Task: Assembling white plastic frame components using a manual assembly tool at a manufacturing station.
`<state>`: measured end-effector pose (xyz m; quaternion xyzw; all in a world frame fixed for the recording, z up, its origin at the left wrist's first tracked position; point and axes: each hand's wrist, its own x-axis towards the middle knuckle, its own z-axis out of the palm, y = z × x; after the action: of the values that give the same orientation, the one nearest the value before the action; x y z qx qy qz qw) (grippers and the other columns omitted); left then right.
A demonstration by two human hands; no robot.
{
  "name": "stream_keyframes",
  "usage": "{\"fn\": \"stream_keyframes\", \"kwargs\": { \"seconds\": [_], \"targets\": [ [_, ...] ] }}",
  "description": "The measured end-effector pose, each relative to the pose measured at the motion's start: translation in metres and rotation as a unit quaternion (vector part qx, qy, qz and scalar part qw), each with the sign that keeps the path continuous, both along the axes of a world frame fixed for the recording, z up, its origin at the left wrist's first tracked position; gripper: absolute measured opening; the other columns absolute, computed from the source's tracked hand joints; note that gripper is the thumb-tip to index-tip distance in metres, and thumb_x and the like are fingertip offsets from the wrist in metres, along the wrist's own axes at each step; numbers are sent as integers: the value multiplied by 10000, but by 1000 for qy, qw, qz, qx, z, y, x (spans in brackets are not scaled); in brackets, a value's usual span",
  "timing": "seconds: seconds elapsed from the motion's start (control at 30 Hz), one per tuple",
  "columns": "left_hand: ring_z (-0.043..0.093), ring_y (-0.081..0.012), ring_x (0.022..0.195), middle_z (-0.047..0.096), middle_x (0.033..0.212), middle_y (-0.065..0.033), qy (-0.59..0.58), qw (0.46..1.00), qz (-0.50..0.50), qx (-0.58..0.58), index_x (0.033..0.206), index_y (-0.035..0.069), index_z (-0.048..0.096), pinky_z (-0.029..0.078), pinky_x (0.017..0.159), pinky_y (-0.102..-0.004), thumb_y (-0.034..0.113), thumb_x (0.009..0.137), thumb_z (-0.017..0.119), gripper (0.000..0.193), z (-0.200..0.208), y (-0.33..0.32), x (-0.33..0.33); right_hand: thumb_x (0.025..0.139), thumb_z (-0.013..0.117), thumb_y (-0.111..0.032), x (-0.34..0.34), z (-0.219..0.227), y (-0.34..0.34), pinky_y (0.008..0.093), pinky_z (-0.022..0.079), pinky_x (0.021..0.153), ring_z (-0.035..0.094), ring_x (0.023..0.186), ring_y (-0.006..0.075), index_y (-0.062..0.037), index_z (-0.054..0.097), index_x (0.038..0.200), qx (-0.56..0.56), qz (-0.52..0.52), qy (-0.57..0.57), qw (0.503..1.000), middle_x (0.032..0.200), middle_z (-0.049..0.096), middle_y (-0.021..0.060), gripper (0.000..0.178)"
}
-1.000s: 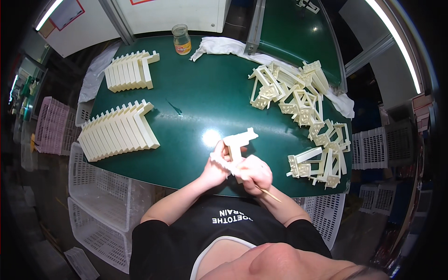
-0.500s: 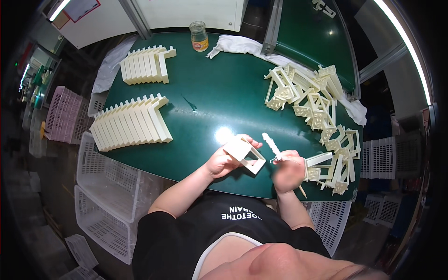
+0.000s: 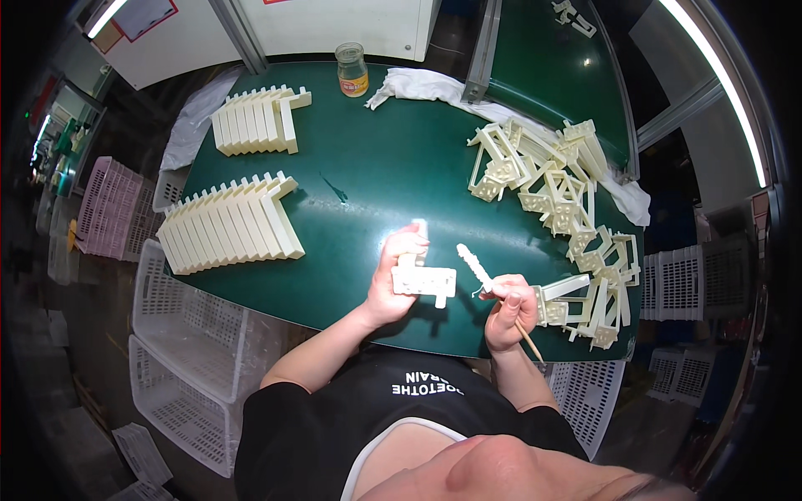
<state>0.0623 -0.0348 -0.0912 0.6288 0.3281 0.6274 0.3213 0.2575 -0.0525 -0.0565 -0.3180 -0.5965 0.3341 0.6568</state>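
My left hand (image 3: 387, 288) grips a cream plastic frame part (image 3: 424, 282) over the front of the table, its knobbed end face turned upward. Between the fingers of my right hand (image 3: 510, 311) is a thin wooden stick (image 3: 528, 341) whose far end is wrapped in white cloth (image 3: 473, 263). That wrapped tip points up and left, apart from the part in my left hand. A heap of similar cream frames (image 3: 572, 200) lies along the table's right side, its near end close to my right hand.
Two neat rows of cream parts stand on the green table (image 3: 351, 150) at left, a longer near row (image 3: 230, 225) and a shorter far row (image 3: 255, 121). A glass jar (image 3: 352, 71) stands at the back beside a white cloth (image 3: 418, 88). Plastic crates (image 3: 188, 321) sit below the left edge.
My left hand has turned the frame part, so its knobbed end shows instead of its flat panel and opening. My right hand has rotated slightly, the stick still in it.
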Motion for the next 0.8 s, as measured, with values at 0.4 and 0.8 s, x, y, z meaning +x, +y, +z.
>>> {"fn": "stream_keyframes", "kwargs": {
  "seconds": [0.4,0.8],
  "targets": [
    [399,-351,1200,485,1095,-73,184,945,212,166,958,218,564,360,1032,-582,-61,612,690,462,-8,-7,-7,970,501,-145,-7,12,-7,303,476,525,590,594,201,-11,588,885,76,-2,-171,982,775,629,122,181],
    [408,-361,1164,480,1077,-100,199,935,243,164,969,220,528,405,959,-480,-85,613,679,494,-13,-1,-2,980,450,-97,-13,2,-2,249,498,569,577,625,149,16,566,846,-18,-27,-88,996,826,605,131,210]
  ]
}}
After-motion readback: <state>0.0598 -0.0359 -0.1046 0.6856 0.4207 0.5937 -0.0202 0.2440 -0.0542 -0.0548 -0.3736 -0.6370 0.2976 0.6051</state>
